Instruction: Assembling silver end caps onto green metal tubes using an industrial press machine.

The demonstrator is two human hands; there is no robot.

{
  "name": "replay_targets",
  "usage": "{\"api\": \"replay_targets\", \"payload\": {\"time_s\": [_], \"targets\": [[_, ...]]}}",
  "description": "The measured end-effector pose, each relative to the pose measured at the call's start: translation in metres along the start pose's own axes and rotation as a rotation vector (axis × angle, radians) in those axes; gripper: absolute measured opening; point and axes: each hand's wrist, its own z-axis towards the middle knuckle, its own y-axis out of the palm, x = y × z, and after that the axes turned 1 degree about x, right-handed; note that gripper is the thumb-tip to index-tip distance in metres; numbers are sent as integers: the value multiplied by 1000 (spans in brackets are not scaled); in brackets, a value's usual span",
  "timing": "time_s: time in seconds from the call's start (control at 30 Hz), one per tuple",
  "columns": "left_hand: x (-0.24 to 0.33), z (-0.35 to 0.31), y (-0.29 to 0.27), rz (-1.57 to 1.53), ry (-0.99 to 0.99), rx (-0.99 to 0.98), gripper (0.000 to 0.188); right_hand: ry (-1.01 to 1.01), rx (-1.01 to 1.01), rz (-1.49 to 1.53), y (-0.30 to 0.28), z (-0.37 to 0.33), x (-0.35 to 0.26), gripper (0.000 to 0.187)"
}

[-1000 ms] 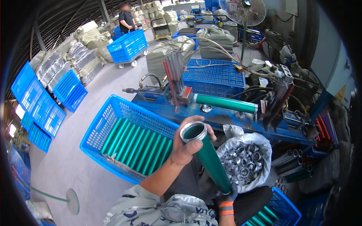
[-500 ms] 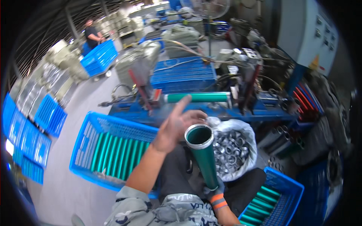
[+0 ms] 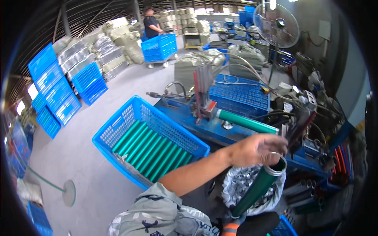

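A green tube with a silvery metal ring at its open upper end stands tilted in front of me. My right hand, in a grey glove with an orange-striped cuff, grips its lower end. Bare and blurred, my left hand hovers over the ring with bent fingers; whether it touches the rim or pinches anything is unclear. Behind the tube, a white sack holds many loose metal rings. Another green tube lies across a blue bench machine, just beyond my left hand.
A blue crate with several green tubes is on the left; part of another blue crate shows at lower right. Dark tubes lie at right. Farther off, a person stands behind a blue cart. A fan stands beyond the machine.
The view has swung left, so the scene sits farther right. My left hand, outstretched beside the tube before, is now over its ringed end with fingers bent. The tube leans more.
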Motion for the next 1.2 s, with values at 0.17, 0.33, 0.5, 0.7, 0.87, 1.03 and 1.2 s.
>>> {"api": "replay_targets", "payload": {"time_s": [0.17,0.33,0.5,0.7,0.87,1.03,1.2], "targets": [[14,-67,-7,252,6,250,73,-409,243,-285,24,-17,33,59],[18,-118,-19,130,121,468,63,149,-240,-97,-31,0,38,60],[11,-161,-40,131,127,541,61,293,-228,-32,-84,25,69,53],[4,-168,-38,-78,233,591,103,287,-259,-100,-68,13,64,55],[-65,-225,-19,108,35,672,71,6,-136,-42,29,-11,22,73],[-74,-229,-26,-391,171,1046,45,-644,-172,-612,51,29,-6,88],[-83,-234,-53,-506,270,1126,40,-683,-251,-746,72,50,-15,88]]}}
